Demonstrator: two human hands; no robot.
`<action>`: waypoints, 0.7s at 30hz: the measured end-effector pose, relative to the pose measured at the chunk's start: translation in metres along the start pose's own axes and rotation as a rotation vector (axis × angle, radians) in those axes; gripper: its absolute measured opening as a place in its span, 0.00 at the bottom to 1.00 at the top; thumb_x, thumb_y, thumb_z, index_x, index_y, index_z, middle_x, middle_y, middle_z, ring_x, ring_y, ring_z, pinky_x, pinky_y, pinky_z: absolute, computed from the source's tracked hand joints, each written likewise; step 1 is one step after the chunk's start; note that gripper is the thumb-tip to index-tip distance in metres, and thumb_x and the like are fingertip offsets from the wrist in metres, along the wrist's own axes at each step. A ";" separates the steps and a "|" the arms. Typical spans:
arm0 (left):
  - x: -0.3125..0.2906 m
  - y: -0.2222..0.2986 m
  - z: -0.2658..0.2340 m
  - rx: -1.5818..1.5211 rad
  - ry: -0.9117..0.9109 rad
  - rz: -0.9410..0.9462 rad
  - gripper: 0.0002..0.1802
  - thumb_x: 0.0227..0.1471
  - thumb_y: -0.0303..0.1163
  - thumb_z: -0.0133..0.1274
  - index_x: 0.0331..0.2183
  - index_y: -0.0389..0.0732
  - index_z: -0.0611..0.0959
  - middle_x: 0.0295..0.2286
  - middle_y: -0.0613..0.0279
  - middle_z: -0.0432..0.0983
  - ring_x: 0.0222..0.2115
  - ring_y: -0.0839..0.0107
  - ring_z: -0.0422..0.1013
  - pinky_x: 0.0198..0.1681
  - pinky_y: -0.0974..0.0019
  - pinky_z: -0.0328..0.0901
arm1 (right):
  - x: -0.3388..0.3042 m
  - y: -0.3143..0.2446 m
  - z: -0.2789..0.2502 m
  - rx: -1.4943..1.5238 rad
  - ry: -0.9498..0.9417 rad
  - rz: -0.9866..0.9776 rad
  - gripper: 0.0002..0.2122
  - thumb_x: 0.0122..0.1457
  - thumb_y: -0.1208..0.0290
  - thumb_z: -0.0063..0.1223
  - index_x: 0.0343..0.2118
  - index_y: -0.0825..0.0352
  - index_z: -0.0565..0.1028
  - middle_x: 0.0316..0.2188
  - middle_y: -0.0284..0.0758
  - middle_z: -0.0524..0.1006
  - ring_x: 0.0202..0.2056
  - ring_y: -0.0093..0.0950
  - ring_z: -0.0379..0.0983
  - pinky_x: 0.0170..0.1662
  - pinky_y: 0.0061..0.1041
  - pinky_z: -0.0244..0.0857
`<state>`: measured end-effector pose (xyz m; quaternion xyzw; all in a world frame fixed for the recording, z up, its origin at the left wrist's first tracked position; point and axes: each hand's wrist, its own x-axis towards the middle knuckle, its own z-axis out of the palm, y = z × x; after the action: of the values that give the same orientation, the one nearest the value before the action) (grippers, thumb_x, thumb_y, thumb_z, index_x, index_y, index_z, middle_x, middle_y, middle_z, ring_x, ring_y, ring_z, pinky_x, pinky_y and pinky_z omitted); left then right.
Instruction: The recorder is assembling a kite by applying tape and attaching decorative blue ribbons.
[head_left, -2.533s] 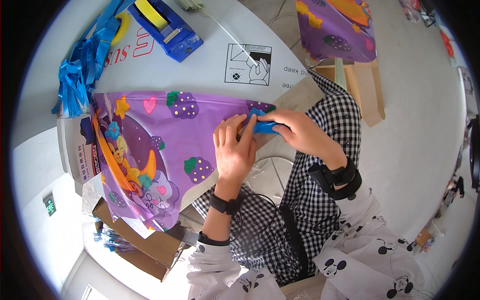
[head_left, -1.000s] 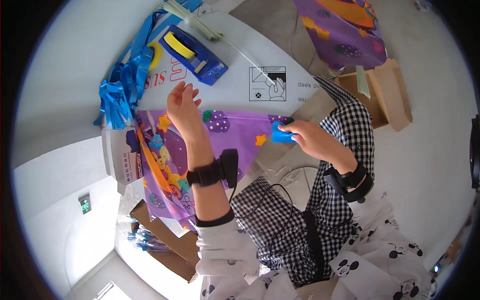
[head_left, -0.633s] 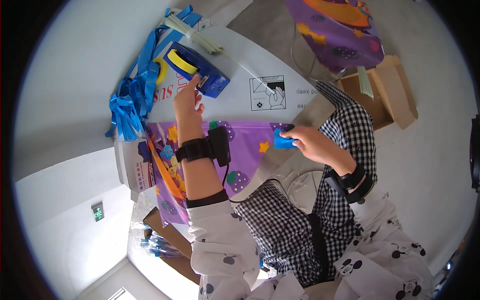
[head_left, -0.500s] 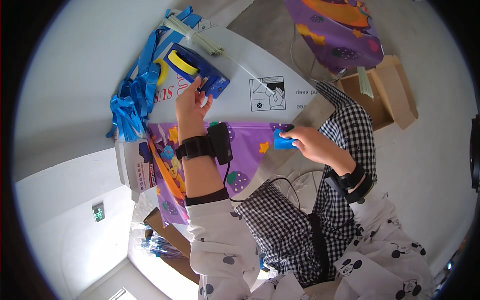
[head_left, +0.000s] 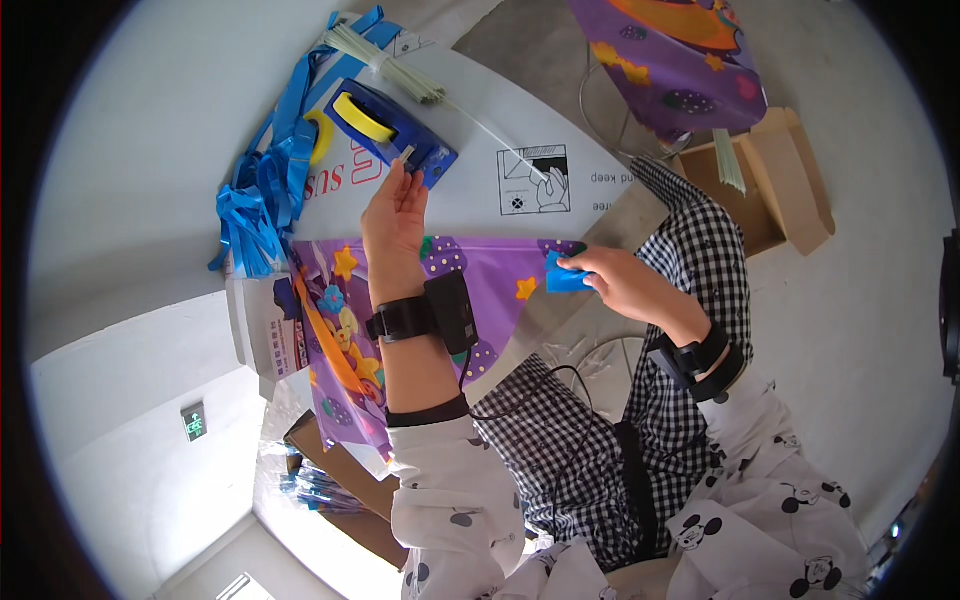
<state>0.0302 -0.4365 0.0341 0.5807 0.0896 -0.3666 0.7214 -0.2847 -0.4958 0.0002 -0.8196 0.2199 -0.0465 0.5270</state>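
Note:
My left hand (head_left: 397,215) reaches up to the front of a blue tape dispenser (head_left: 425,155) that carries a yellow tape roll (head_left: 362,118). Its fingertips are drawn together at the cutting edge; whatever is between them is too small to make out. Under my left forearm lies a purple printed plastic sheet (head_left: 480,275) with stars and strawberries, shaped like a kite sail. At the sheet's right corner my right hand (head_left: 625,283) pinches a short blue ribbon strip (head_left: 565,275) between thumb and fingers.
Blue ribbons (head_left: 255,215) hang in a bunch at the table's left edge. Behind the dispenser lies a bundle of pale thin rods (head_left: 385,62), one rod sticking out. Another purple sheet (head_left: 690,90) and an open cardboard box (head_left: 800,185) are at the upper right.
My left hand has shifted slightly right, and its fingers have come together at the dispenser's cutting edge. My right hand keeps the blue strip at the sheet's corner.

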 end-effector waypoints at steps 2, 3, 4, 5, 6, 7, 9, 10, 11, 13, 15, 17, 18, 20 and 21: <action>-0.003 -0.003 0.001 -0.001 -0.004 0.024 0.09 0.50 0.30 0.60 0.34 0.37 0.80 0.30 0.61 0.76 0.39 0.62 0.73 0.44 0.62 0.68 | 0.000 0.000 0.001 0.006 0.004 0.007 0.15 0.57 0.81 0.48 0.48 0.65 0.73 0.41 0.43 0.75 0.41 0.41 0.72 0.44 0.36 0.65; -0.005 -0.005 0.002 -0.003 0.013 0.037 0.09 0.50 0.30 0.60 0.34 0.37 0.80 0.31 0.61 0.76 0.38 0.63 0.74 0.43 0.65 0.69 | 0.000 0.000 0.001 0.003 0.012 0.007 0.15 0.57 0.81 0.48 0.48 0.65 0.73 0.40 0.43 0.75 0.41 0.41 0.72 0.44 0.36 0.65; -0.006 -0.007 0.003 -0.005 -0.008 0.047 0.09 0.50 0.30 0.60 0.34 0.37 0.80 0.31 0.61 0.76 0.38 0.63 0.74 0.43 0.65 0.69 | 0.000 0.001 0.001 0.001 0.004 0.022 0.15 0.57 0.81 0.48 0.48 0.65 0.73 0.40 0.43 0.75 0.41 0.41 0.72 0.44 0.36 0.65; -0.007 -0.009 0.005 -0.005 -0.002 0.063 0.09 0.50 0.29 0.60 0.34 0.37 0.80 0.31 0.61 0.76 0.38 0.64 0.74 0.43 0.66 0.69 | 0.000 0.000 0.002 -0.002 0.016 0.003 0.15 0.57 0.81 0.48 0.48 0.65 0.73 0.40 0.43 0.75 0.41 0.41 0.72 0.44 0.36 0.65; -0.008 -0.010 0.006 -0.004 0.004 0.078 0.09 0.50 0.29 0.60 0.34 0.37 0.80 0.32 0.61 0.76 0.38 0.64 0.74 0.42 0.67 0.69 | 0.000 0.000 0.002 0.008 0.015 0.005 0.15 0.57 0.81 0.48 0.48 0.65 0.73 0.40 0.43 0.75 0.41 0.41 0.72 0.44 0.36 0.65; -0.009 -0.011 0.007 -0.005 0.005 0.078 0.09 0.50 0.29 0.60 0.34 0.37 0.80 0.32 0.61 0.76 0.38 0.64 0.74 0.42 0.67 0.69 | 0.001 0.000 0.001 0.019 0.002 0.022 0.15 0.57 0.81 0.48 0.47 0.65 0.73 0.40 0.43 0.75 0.41 0.41 0.72 0.43 0.36 0.65; -0.010 -0.013 0.010 -0.092 -0.007 -0.002 0.10 0.51 0.28 0.60 0.35 0.34 0.80 0.32 0.61 0.77 0.35 0.67 0.74 0.39 0.71 0.68 | 0.001 -0.001 0.000 0.012 0.013 0.004 0.15 0.57 0.81 0.48 0.47 0.65 0.73 0.40 0.43 0.75 0.41 0.41 0.72 0.43 0.36 0.65; -0.010 -0.015 0.011 -0.095 -0.015 -0.007 0.10 0.51 0.28 0.60 0.35 0.34 0.80 0.32 0.61 0.77 0.35 0.67 0.74 0.39 0.71 0.68 | 0.001 -0.002 0.000 0.004 -0.002 0.016 0.15 0.57 0.81 0.48 0.47 0.65 0.73 0.40 0.43 0.75 0.41 0.41 0.72 0.43 0.36 0.65; -0.010 -0.017 0.012 -0.098 -0.006 0.020 0.10 0.50 0.28 0.60 0.35 0.34 0.80 0.32 0.60 0.77 0.35 0.67 0.74 0.39 0.71 0.68 | 0.001 -0.002 0.000 0.003 0.012 0.003 0.15 0.57 0.81 0.48 0.47 0.65 0.73 0.40 0.43 0.75 0.41 0.41 0.72 0.43 0.36 0.65; -0.012 -0.021 0.015 -0.103 0.003 0.042 0.11 0.50 0.28 0.60 0.35 0.33 0.80 0.32 0.60 0.77 0.35 0.67 0.75 0.39 0.71 0.68 | 0.001 -0.002 0.000 0.034 -0.007 0.022 0.15 0.57 0.81 0.48 0.47 0.65 0.73 0.40 0.43 0.75 0.41 0.42 0.72 0.43 0.36 0.65; -0.014 -0.025 0.017 -0.045 0.035 0.151 0.11 0.50 0.28 0.60 0.34 0.32 0.80 0.31 0.59 0.77 0.35 0.67 0.75 0.39 0.72 0.68 | 0.001 0.000 0.001 0.028 0.016 -0.002 0.15 0.57 0.81 0.48 0.47 0.66 0.73 0.40 0.43 0.75 0.41 0.42 0.72 0.43 0.36 0.65; -0.016 -0.028 0.019 -0.039 0.031 0.176 0.11 0.50 0.28 0.60 0.34 0.31 0.80 0.31 0.58 0.77 0.34 0.67 0.75 0.39 0.72 0.69 | 0.001 0.002 0.002 0.029 0.027 -0.012 0.15 0.57 0.81 0.48 0.47 0.66 0.73 0.40 0.43 0.75 0.41 0.41 0.72 0.43 0.36 0.65; -0.016 -0.029 0.019 -0.033 0.052 0.200 0.11 0.50 0.28 0.61 0.33 0.30 0.80 0.31 0.58 0.77 0.34 0.67 0.75 0.39 0.72 0.69 | 0.001 0.004 0.003 0.010 0.038 -0.044 0.16 0.56 0.82 0.49 0.49 0.64 0.73 0.40 0.42 0.75 0.39 0.40 0.72 0.42 0.34 0.65; -0.015 -0.031 0.019 -0.032 0.034 0.224 0.11 0.50 0.28 0.60 0.33 0.30 0.80 0.31 0.58 0.77 0.34 0.67 0.75 0.39 0.72 0.69 | 0.000 0.006 0.004 -0.009 0.049 -0.076 0.18 0.55 0.83 0.49 0.50 0.63 0.72 0.40 0.41 0.75 0.38 0.39 0.73 0.41 0.33 0.65; -0.013 -0.033 0.018 -0.028 0.041 0.241 0.12 0.50 0.28 0.60 0.33 0.29 0.80 0.31 0.58 0.77 0.34 0.66 0.76 0.39 0.71 0.69 | 0.000 0.007 0.004 -0.001 0.030 -0.047 0.18 0.55 0.83 0.49 0.50 0.63 0.72 0.41 0.41 0.75 0.39 0.39 0.72 0.41 0.33 0.65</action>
<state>-0.0053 -0.4491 0.0218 0.5844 0.0390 -0.2641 0.7663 -0.2855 -0.4947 -0.0079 -0.8239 0.2086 -0.0710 0.5222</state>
